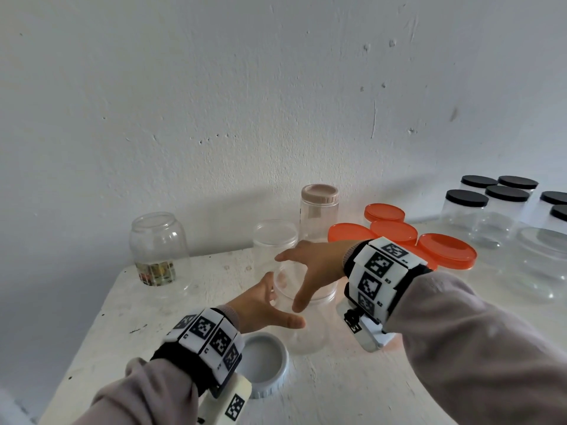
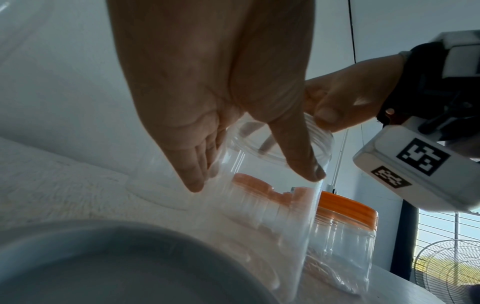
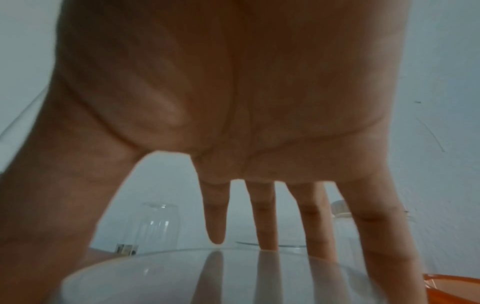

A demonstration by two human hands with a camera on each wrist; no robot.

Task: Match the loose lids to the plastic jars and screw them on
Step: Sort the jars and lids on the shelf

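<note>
A clear lidless plastic jar point(image 1: 306, 332) point(image 2: 272, 195) point(image 3: 207, 277) stands upright mid-table. My right hand point(image 1: 290, 280) point(image 2: 337, 102) point(image 3: 155, 257) spans its mouth from above, holding the rim with the thumb pressed on the near side and the spread fingers over the far side. My left hand point(image 1: 280, 302) point(image 2: 255, 180) straddles the jar's body with straight fingers, the thumb touching the front wall. A loose grey screw lid point(image 1: 264, 363) point(image 2: 91, 267) lies top down on the table just under my left wrist.
At the back stand a glass jar point(image 1: 159, 250) with bits at its bottom, a lidless clear jar point(image 1: 274, 240) and a tall beige-lidded jar point(image 1: 319, 210). Orange-lidded jars point(image 1: 445, 251) and black-lidded jars point(image 1: 466, 207) crowd the right. The table edge point(image 1: 101, 317) runs along the left.
</note>
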